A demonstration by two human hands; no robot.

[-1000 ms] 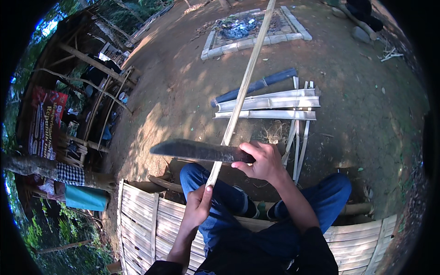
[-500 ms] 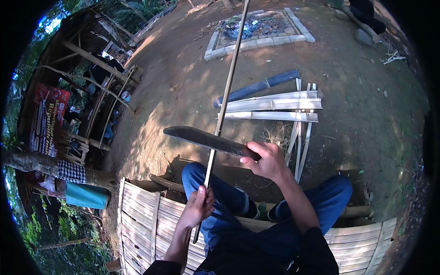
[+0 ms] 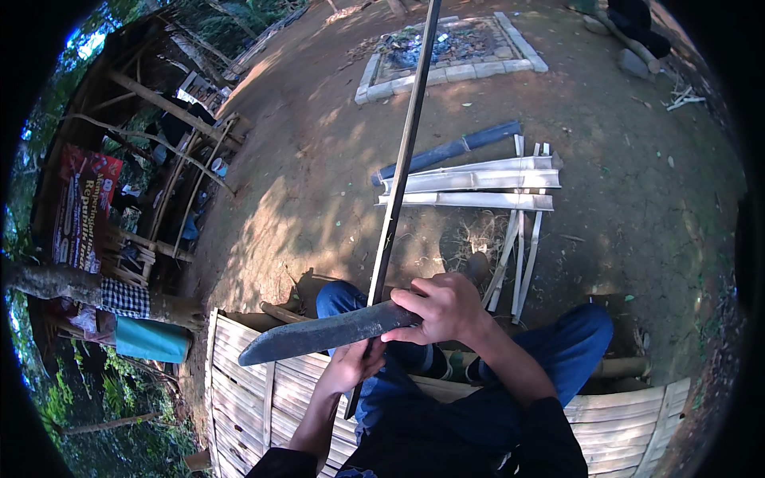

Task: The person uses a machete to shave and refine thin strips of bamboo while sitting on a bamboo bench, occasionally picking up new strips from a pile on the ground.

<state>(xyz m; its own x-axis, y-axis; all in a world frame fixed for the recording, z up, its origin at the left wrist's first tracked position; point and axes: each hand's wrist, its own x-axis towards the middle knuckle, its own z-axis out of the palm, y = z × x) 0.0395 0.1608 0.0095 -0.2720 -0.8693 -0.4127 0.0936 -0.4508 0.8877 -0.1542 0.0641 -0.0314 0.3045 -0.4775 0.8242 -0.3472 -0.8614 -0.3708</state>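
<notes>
A long, narrow bamboo strip (image 3: 403, 159) runs from beside my left thigh up past the top of the picture. Low on the strip, my left hand (image 3: 351, 368) is closed around it, its upper part partly covered by the blade. My right hand (image 3: 446, 309) grips a machete (image 3: 319, 338) where the blade meets the handle, and the handle's end sticks out beyond my fingers. The wide dark blade crosses the strip just above my left hand, its tip pointing left. Whether the edge touches the strip, I cannot tell.
I sit cross-legged on a bamboo-slat platform (image 3: 239, 382). On the dirt ahead lie split bamboo halves (image 3: 478, 180), a dark bamboo length (image 3: 454, 151) and thin strips (image 3: 522, 267). Farther off is a brick-edged fire pit (image 3: 446, 76). A pole-built shelter (image 3: 159, 99) stands at left.
My right hand has brought the machete down the strip toward my left hand, its tip swinging left and nearer. The strip has tilted slightly to the right and shows more of its dark side.
</notes>
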